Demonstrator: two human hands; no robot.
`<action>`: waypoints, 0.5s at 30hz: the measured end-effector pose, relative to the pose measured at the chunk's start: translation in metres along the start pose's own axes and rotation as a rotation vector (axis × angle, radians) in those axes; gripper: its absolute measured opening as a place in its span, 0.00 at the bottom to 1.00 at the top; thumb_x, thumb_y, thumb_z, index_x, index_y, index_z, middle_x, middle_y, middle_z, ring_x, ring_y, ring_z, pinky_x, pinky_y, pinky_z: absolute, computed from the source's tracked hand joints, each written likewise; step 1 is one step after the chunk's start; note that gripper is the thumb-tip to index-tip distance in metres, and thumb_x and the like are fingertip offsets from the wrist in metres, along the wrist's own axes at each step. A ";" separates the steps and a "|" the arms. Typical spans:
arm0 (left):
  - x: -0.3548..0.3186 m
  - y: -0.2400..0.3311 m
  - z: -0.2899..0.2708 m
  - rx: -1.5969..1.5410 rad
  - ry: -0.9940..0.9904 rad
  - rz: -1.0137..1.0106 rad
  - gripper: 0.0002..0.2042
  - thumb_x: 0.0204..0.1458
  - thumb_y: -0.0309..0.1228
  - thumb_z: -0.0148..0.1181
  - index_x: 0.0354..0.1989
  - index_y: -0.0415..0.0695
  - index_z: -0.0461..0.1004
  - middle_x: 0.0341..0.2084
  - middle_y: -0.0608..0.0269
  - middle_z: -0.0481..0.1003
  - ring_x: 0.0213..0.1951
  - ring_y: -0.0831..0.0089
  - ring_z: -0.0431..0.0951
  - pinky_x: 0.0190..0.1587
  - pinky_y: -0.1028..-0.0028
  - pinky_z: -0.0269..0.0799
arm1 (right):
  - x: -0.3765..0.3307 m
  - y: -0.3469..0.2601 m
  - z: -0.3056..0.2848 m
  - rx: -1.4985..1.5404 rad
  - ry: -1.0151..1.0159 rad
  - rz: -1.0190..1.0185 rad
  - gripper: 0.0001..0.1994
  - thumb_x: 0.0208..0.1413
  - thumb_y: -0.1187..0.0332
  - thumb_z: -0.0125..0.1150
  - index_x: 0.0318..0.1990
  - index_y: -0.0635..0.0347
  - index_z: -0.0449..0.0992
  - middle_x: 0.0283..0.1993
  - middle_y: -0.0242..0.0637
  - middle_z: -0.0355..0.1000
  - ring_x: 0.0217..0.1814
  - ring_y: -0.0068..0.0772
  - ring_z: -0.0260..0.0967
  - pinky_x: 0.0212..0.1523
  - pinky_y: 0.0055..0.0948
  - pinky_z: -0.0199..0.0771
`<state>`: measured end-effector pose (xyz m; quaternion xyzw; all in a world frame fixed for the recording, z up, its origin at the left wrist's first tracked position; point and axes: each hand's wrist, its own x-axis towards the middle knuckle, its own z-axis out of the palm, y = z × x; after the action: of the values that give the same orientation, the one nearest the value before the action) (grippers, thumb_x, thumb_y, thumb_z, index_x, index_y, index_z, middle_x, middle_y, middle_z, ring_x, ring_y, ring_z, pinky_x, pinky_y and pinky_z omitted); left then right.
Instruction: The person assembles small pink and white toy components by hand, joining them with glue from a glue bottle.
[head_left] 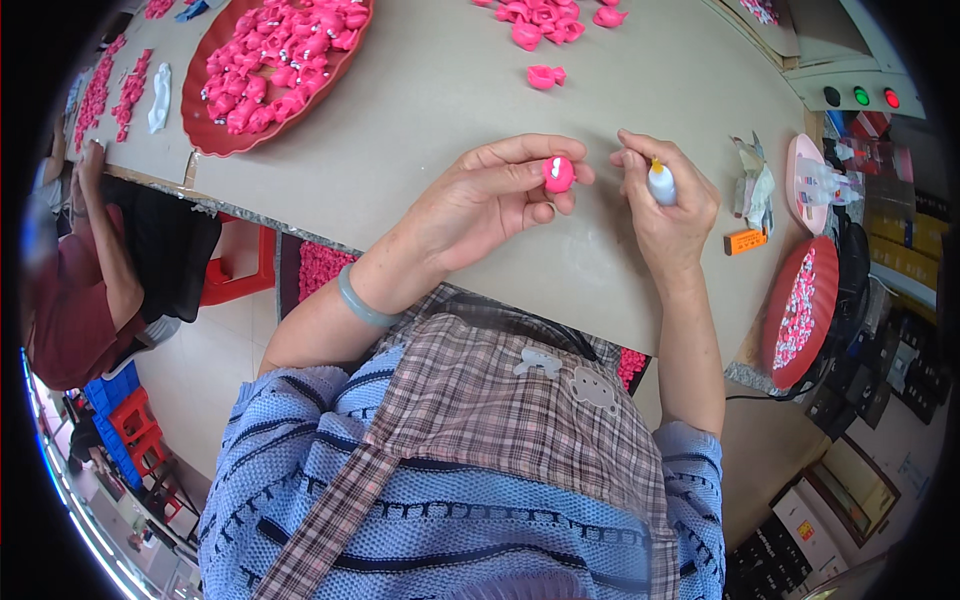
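Seen from the head view: left hand [490, 195] raised over the beige tabletop [430, 110], its grip closed between thumb and fingertips on a small round pink piece [558, 173] with a white mark on its face. Just beside it, right hand [668, 205] with its grip clenched around a small white glue bottle [660, 184], yellow tip pointing up, close to the pink piece but not touching it. Pale green bangle [362, 302] on the left wrist. Beyond the hands, well apart, a single pink piece [546, 76] lying alone on the tabletop, and farther up a loose cluster of pink pieces [545, 18]. Up left, a big red tray [215, 135] heaped with more pink parts, and rows of pink parts [112, 88] near the far edge. To the right, an orange lighter-like block [745, 241], crumpled wrapping [755, 180], a pink dish [800, 160], and a red tray of tiny pale bits [798, 315]. At far left, another person's arm [105, 240] resting at the tabletop edge. Nothing lying between the two hands; checked apron [500, 400] and blue knitted sleeves filling the lower part, hiding the near tabletop edge.
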<state>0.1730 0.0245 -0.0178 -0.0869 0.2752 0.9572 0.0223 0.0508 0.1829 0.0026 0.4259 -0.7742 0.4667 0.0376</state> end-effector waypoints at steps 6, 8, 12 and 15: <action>-0.002 0.011 -0.002 -0.217 -0.072 -0.049 0.17 0.61 0.36 0.47 0.52 0.38 0.67 0.45 0.50 0.69 0.35 0.76 0.70 0.34 0.83 0.68 | 0.002 0.011 0.005 0.184 0.077 0.419 0.06 0.52 0.78 0.58 0.37 0.61 0.78 0.27 0.33 0.76 0.25 0.17 0.71 0.25 0.17 0.69; -0.001 0.011 -0.006 -0.198 -0.105 -0.022 0.16 0.60 0.37 0.48 0.50 0.39 0.68 0.43 0.53 0.68 0.31 0.78 0.64 0.32 0.84 0.64 | 0.003 0.011 0.007 0.194 0.067 0.408 0.06 0.52 0.78 0.58 0.37 0.61 0.78 0.27 0.33 0.76 0.25 0.16 0.69 0.24 0.17 0.68; 0.000 0.014 -0.006 -0.186 -0.089 -0.008 0.14 0.60 0.36 0.50 0.48 0.39 0.69 0.39 0.56 0.67 0.28 0.80 0.61 0.30 0.85 0.62 | 0.002 0.015 0.010 0.173 0.044 0.349 0.06 0.53 0.78 0.57 0.38 0.62 0.78 0.27 0.32 0.76 0.23 0.15 0.68 0.23 0.16 0.68; 0.003 0.015 -0.011 -0.192 -0.133 -0.003 0.12 0.58 0.35 0.52 0.45 0.41 0.69 0.38 0.58 0.67 0.28 0.80 0.60 0.30 0.85 0.61 | 0.003 0.012 0.010 0.164 0.040 0.353 0.06 0.52 0.78 0.57 0.38 0.62 0.78 0.27 0.32 0.76 0.23 0.15 0.68 0.23 0.17 0.68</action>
<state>0.1706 0.0056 -0.0194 -0.0253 0.1799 0.9828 0.0334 0.0437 0.1755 -0.0101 0.2760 -0.7953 0.5359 -0.0644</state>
